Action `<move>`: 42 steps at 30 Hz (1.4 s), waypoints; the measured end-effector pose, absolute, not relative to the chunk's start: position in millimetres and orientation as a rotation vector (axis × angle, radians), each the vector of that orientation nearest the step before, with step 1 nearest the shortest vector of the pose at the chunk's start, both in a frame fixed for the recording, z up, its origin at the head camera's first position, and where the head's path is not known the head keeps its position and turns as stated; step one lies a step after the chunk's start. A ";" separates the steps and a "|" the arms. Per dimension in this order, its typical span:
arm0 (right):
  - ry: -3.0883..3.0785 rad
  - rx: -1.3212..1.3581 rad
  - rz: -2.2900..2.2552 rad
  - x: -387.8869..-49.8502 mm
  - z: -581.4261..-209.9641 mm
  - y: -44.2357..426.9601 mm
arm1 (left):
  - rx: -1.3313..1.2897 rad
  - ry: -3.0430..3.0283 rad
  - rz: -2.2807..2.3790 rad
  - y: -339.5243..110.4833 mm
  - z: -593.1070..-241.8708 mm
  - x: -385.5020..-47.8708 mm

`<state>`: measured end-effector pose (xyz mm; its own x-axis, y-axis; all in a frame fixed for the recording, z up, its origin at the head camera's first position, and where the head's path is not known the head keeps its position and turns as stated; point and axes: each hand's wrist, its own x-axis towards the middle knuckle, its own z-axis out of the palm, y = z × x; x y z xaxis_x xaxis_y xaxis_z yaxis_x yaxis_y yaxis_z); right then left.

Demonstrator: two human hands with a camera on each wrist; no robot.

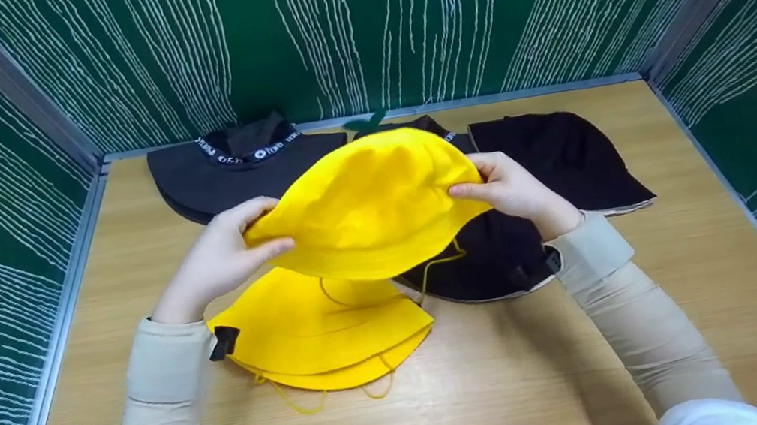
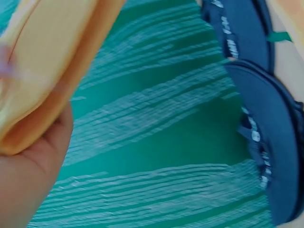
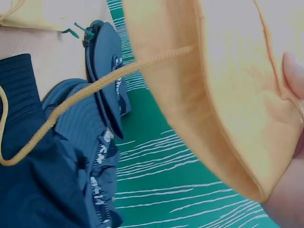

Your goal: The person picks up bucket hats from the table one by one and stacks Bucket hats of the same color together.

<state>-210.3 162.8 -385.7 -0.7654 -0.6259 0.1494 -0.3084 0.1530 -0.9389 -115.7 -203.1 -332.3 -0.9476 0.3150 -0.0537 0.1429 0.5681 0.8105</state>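
Observation:
A yellow bucket hat (image 1: pixel 362 207) is held up above the table between both hands, with a green leaf-shaped tab (image 1: pixel 366 122) at its top and a thin yellow cord hanging below. My left hand (image 1: pixel 225 252) grips its left end, thumb on the near side. At the right end my right hand (image 1: pixel 516 191) pinches the fabric between thumb and fingers. In the right wrist view the cord (image 3: pixel 90 90) runs from the inside of the brim. Under the raised hat, more yellow hats (image 1: pixel 321 328) lie stacked on the table, partly covered by it.
Dark visor hats (image 1: pixel 249 164) with lettered bands lie along the back of the wooden table (image 1: pixel 469 403). Black bucket hats (image 1: pixel 552 154) lie at the right, one partly behind the raised hat. Green walls (image 1: pixel 350 34) with white lines enclose the back and sides.

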 end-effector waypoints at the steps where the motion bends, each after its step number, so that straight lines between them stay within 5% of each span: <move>1: 2.184 -0.925 -1.632 -207.4 -383.1 161.6 | 0.373 2.597 1.293 -205.9 -335.1 -116.4; 17: 2.358 -1.162 -1.336 -174.5 -351.5 141.6 | 0.238 2.649 1.330 -225.0 -356.9 -115.7; 29: 2.407 -0.953 -1.254 -179.1 -398.3 142.4 | 0.113 2.771 1.374 -233.9 -344.2 -102.8; 42: 2.375 -0.892 -1.407 -159.3 -410.0 124.5 | -0.023 2.655 1.189 -265.0 -350.0 -95.3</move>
